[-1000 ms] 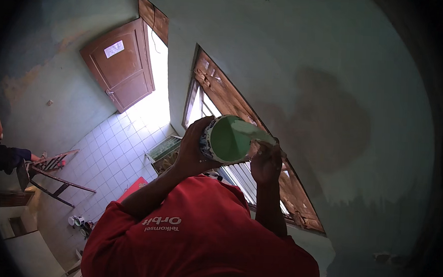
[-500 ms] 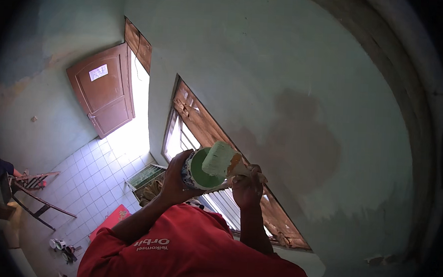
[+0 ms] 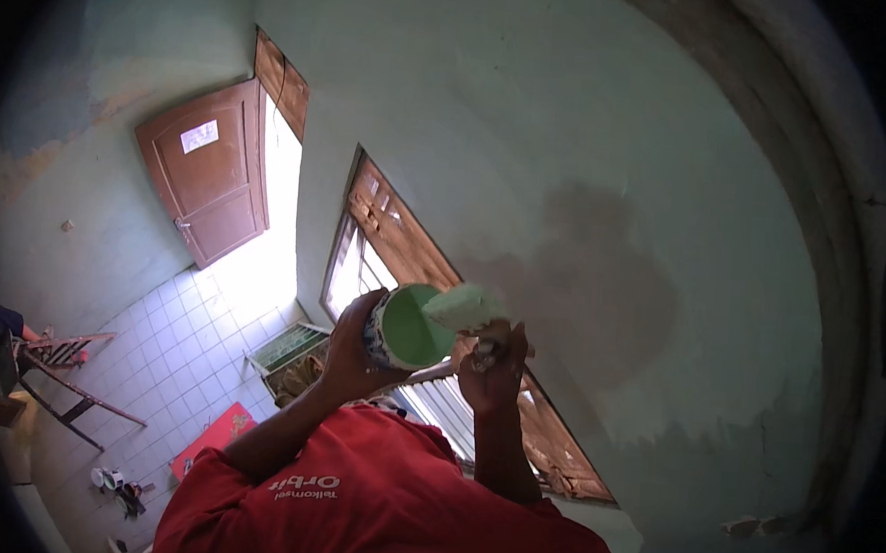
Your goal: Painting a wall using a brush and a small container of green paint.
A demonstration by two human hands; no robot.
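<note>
I've got the tub (image 3: 376, 335) in the L hand (image 3: 347, 347), approx. centre of view, its mouth facing up toward my cam and pale green paint (image 3: 412, 325) showing inside. That hand's curved wide round the outer wall, fingers on the upper side, thumb at the lower, so it's part-open but w/ a firm-looking hold. R hand (image 3: 493, 369) is closed, fingers wrapped on the handle end of a wide brush (image 3: 464, 306); exact finger placement's hard to tell. Key relation: brush lies just up & left of the R hand, its green-coated head stretched roughly L-R, L end overlapping the tub's R rim in my view. Can't tell if it's touching the rim or just above it. Handle runs back down into the R fist, mostly hidden, so R is the nearer hand to the brush, L to the tub. Behind both: window frame (image 3: 405, 229), and to the R of it a dark patch (image 3: 607, 300) on the pale green wall (image 3: 532, 111), well apart from the L hand.
</note>
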